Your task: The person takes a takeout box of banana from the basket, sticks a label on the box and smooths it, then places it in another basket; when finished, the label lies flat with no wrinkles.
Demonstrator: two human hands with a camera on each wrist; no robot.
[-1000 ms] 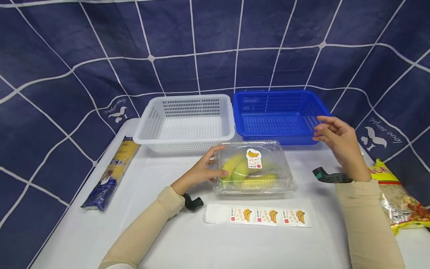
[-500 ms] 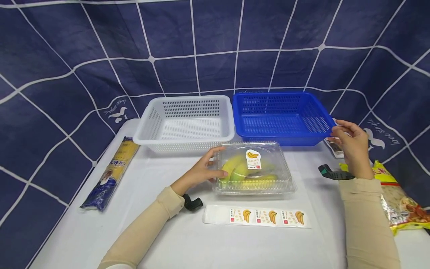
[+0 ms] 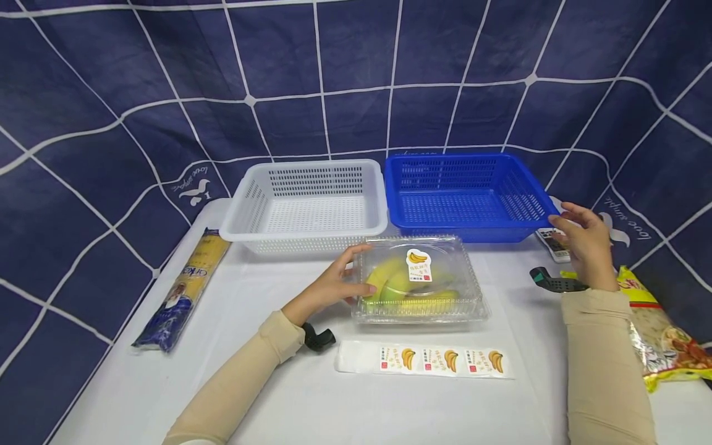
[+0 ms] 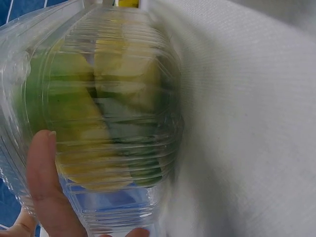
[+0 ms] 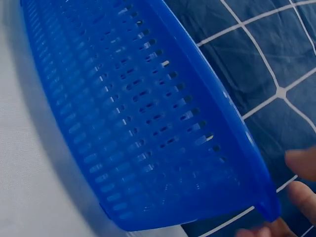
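Note:
My left hand (image 3: 329, 285) grips the left end of a clear plastic clamshell box (image 3: 470, 278). Its thumb lies along the front side and its index finger reaches towards the back edge. Bananas (image 3: 425, 303) lie inside the box, and a banana sticker (image 3: 419, 266) is on the lid. In the left wrist view, the thumb (image 4: 47, 182) presses the clear wall. My right hand (image 3: 591, 244) is at the front right corner of a blue basket (image 3: 461, 233). In the right wrist view, its upper fingers (image 5: 302, 192) stand apart from the rim.
A white basket (image 3: 303, 237) stands left of the blue one. In front of the box lies a strip of banana stickers (image 3: 442, 360). A noodle packet (image 3: 183, 290) lies left, a yellow food bag (image 3: 662, 334) right. A device with buttons (image 3: 553, 244) is partly hidden behind the right hand.
My right hand has moved right and slightly down from over the blue basket's right side to its front right corner, and its fingers have loosened. The left hand stays on the clamshell box.

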